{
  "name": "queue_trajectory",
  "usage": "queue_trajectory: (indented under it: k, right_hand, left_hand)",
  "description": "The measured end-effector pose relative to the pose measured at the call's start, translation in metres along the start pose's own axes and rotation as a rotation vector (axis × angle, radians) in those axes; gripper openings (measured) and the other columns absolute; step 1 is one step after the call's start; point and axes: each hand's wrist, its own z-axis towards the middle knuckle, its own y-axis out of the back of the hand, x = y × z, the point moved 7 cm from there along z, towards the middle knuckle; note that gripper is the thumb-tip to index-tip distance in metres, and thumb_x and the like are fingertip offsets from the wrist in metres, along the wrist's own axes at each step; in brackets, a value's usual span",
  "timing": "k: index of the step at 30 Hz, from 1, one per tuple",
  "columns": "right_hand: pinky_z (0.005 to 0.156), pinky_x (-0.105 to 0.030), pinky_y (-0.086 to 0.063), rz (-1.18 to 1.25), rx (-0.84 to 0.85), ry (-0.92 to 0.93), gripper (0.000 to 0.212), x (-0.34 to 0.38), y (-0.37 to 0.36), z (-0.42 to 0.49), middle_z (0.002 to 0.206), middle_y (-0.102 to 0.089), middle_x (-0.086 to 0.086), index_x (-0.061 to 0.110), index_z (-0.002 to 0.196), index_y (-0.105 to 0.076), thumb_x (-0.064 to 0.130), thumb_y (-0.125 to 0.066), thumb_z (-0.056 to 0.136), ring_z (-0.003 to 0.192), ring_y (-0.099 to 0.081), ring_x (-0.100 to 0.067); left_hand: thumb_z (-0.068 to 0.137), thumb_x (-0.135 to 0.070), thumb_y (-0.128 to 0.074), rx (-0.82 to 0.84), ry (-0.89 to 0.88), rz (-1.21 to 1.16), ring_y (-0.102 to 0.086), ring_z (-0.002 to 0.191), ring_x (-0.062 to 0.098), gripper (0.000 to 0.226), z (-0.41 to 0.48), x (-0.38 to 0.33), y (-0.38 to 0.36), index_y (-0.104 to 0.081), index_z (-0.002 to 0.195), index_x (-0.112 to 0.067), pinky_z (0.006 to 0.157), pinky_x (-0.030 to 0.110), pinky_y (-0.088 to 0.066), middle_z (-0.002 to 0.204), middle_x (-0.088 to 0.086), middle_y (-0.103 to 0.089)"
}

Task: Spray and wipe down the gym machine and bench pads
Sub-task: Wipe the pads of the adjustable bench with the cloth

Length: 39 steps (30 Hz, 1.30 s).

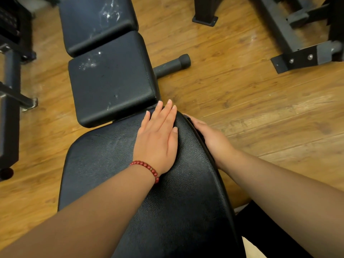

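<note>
We see the near pad (pixel 130 183), black and grained, running from 6 o'clock up to centre frame. The left hand (pixel 158 138) lies palm-down on its top end, fingers (pixel 167 112) straight and close together, holding nothing, their tips reaching the pad's far edge. A red bead bracelet (pixel 147 167) sits on that wrist. The right hand (pixel 212 140) is just at 3 o'clock of the left one, pressed along the pad's right rim. Its fingers run down the side behind a dark strip, so we cannot tell whether they are wide, narrow or gripping anything. The middle pad (pixel 111 86) is at 10 o'clock, just beyond the near pad, with white specks near its far left corner. The far pad (pixel 93 21) is at 11 o'clock, with white smears on its right part. A black capped bar (pixel 173 65) sticks out from under the middle pad toward 1 o'clock. There is wood floor (pixel 242 101) all round. A dark machine frame (pixel 297 56) is at 2 o'clock, a black post base (pixel 204 18) at 12 o'clock and a metal rack (pixel 11 90) at 9 o'clock.
</note>
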Motion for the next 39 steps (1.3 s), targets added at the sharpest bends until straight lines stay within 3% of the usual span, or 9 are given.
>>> queue_trajectory:
  k: [4,7,12,14,16,20,32,36,39]
  right_hand:
    - [0.108,-0.006,-0.026,-0.284,-0.068,0.153,0.034,0.001,0.008,-0.042,0.135,-0.046,0.032,0.043,0.135,-0.044,0.027,-0.036,0.106,0.123,-0.039,0.023]
    - [0.109,-0.001,-0.014,-0.424,-0.077,0.268,0.036,0.008,0.004,-0.053,0.146,-0.032,0.026,0.039,0.136,-0.037,0.021,-0.035,0.106,0.129,-0.024,0.026]
    - [0.108,-0.001,-0.015,-0.43,-0.072,0.288,0.035,0.019,-0.002,-0.036,0.152,-0.036,0.012,0.034,0.138,-0.043,0.021,-0.036,0.107,0.134,-0.027,0.014]
    - [0.108,-0.002,-0.015,-0.485,-0.087,0.348,0.034,0.014,0.0,-0.048,0.152,-0.036,0.011,0.034,0.136,-0.041,0.024,-0.038,0.104,0.133,-0.027,0.018]
    - [0.111,-0.005,-0.014,-0.567,-0.087,0.425,0.039,0.007,0.0,-0.064,0.149,-0.033,0.015,0.032,0.136,-0.039,0.024,-0.039,0.098,0.136,-0.025,0.016]
    - [0.115,-0.011,-0.014,-0.651,-0.104,0.469,0.042,0.008,-0.002,-0.059,0.151,-0.03,0.01,0.03,0.14,-0.036,0.023,-0.041,0.099,0.14,-0.025,0.005]
    - [0.112,-0.006,-0.016,-0.627,-0.122,0.4,0.038,0.005,0.0,-0.063,0.151,-0.036,0.008,0.033,0.138,-0.038,0.024,-0.037,0.102,0.134,-0.027,0.019]
    - [0.108,-0.004,-0.024,-0.372,-0.105,0.166,0.037,0.007,0.005,-0.046,0.137,-0.046,0.024,0.04,0.139,-0.046,0.029,-0.033,0.107,0.118,-0.039,0.023]
    - [0.107,-0.003,-0.021,-0.406,-0.109,0.162,0.037,-0.004,0.007,-0.065,0.136,-0.041,0.033,0.042,0.139,-0.041,0.03,-0.03,0.107,0.119,-0.033,0.029]
  left_hand:
    - [0.098,-0.031,-0.024,-0.005,0.014,0.01,-0.017,0.148,0.019,0.056,0.0,-0.001,0.001,-0.038,0.148,-0.011,0.121,0.031,-0.004,0.159,0.005,-0.028]
    - [0.098,-0.034,-0.027,-0.044,0.079,0.012,-0.025,0.143,0.024,0.054,-0.005,-0.001,0.006,-0.045,0.144,-0.01,0.115,0.041,-0.023,0.153,0.01,-0.035]
    - [0.096,-0.037,-0.036,-0.077,0.073,0.1,-0.04,0.117,0.026,0.056,-0.007,-0.007,0.011,-0.055,0.134,-0.002,0.097,0.044,-0.042,0.126,0.016,-0.054]
    - [0.095,-0.046,-0.031,-0.007,0.088,0.106,-0.037,0.13,0.03,0.066,-0.013,-0.012,0.005,-0.045,0.142,-0.001,0.106,0.045,-0.036,0.14,0.017,-0.047]
    - [0.093,-0.053,-0.018,0.079,0.119,0.105,-0.016,0.147,0.029,0.077,-0.023,-0.015,-0.004,-0.025,0.152,-0.004,0.118,0.039,-0.014,0.159,0.013,-0.022]
    - [0.092,-0.051,-0.009,0.09,0.126,0.087,0.001,0.151,0.02,0.076,-0.026,-0.014,-0.007,-0.013,0.155,-0.008,0.118,0.028,0.008,0.163,0.007,-0.005]
    - [0.095,-0.045,-0.011,0.09,0.084,0.042,0.001,0.15,0.016,0.069,-0.024,-0.018,-0.004,-0.019,0.154,-0.011,0.12,0.031,0.006,0.163,0.005,-0.009]
    - [0.098,-0.041,-0.018,0.089,0.002,0.02,-0.005,0.149,0.014,0.062,-0.024,-0.022,-0.004,-0.029,0.152,-0.014,0.12,0.032,0.003,0.162,0.002,-0.017]
    - [0.099,-0.042,-0.022,0.08,-0.01,0.04,-0.009,0.149,0.017,0.058,-0.025,-0.022,-0.004,-0.033,0.15,-0.017,0.121,0.038,-0.003,0.16,0.0,-0.022]
